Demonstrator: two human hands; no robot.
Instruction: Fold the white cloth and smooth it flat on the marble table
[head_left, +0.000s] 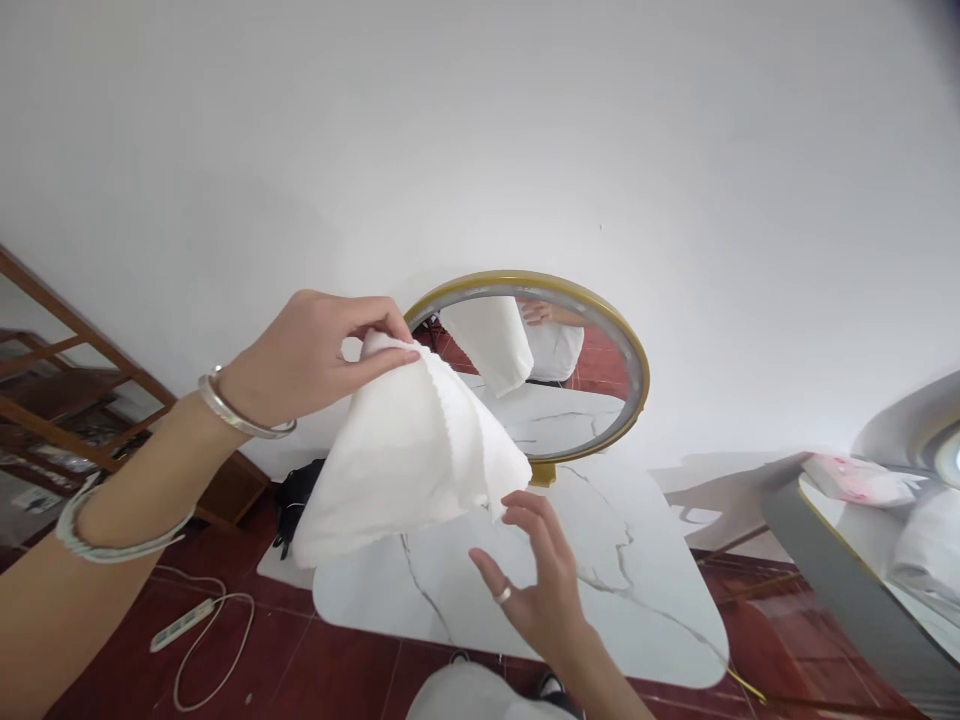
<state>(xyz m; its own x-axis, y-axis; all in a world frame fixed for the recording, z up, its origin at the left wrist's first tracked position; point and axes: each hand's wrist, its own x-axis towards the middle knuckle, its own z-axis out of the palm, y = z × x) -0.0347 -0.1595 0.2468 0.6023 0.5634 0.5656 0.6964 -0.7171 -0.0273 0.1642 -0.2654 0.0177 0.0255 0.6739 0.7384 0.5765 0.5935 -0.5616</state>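
A white cloth (397, 440) with scalloped edges hangs folded from my left hand (322, 350), pinched at its top corner between thumb and fingers. My right hand (536, 575), a ring on one finger, is below the cloth's right end with thumb and fingers spread apart. Its fingertips come close to the cloth's edge; whether they touch it I cannot tell. Behind the cloth stands an oval mirror (555, 430) with a gold rim, which reflects the cloth and a hand. The cloth covers the mirror's lower left part.
The mirror stands on a white marble-patterned table (637, 620) against the wall. A power strip (182, 625) with its cord lies on the red floor at left, near a wooden rack (67, 340). At right, a pink-and-white packet (859, 480) rests on another table (832, 560).
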